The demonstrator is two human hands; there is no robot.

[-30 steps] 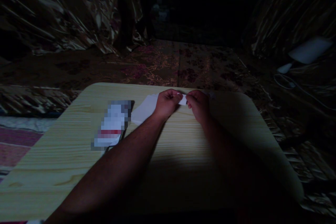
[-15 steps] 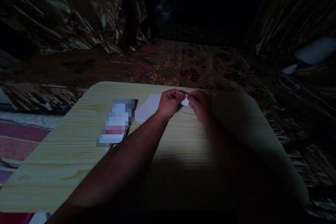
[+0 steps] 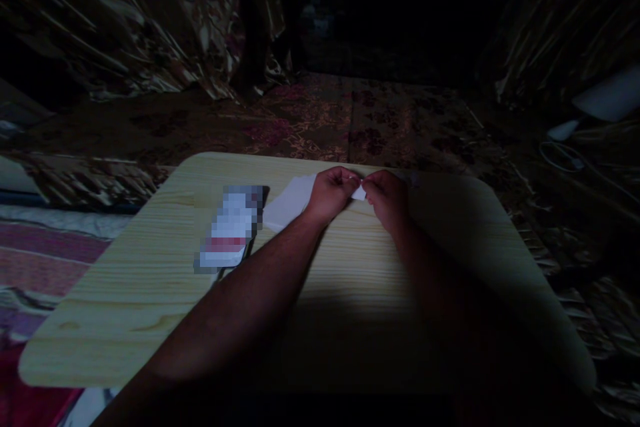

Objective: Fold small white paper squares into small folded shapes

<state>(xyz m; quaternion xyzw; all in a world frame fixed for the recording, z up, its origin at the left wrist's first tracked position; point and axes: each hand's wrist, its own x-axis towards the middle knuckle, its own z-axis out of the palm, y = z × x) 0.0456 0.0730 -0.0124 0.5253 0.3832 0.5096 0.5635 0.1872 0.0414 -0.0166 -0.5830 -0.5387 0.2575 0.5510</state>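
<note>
Over the far half of the wooden table, my left hand and my right hand are close together. Both pinch a small white piece of paper between thumb and fingers, one hand at each side of it. Part of the piece is hidden behind the fingertips. A larger white sheet of paper lies flat on the table, just left of my left hand and partly covered by it. Further left rests a phone with a lit, blurred-out screen.
Patterned brown cloth covers the surface beyond the table. Dark curtains hang behind it. At the right a white lamp-like object stands near a white cable. Striped bedding borders the table's left side.
The view has shifted slightly, so the table and hands sit a little further right. My fingertips are slightly closer together on the small piece of paper. Phone and sheet stay in place.
</note>
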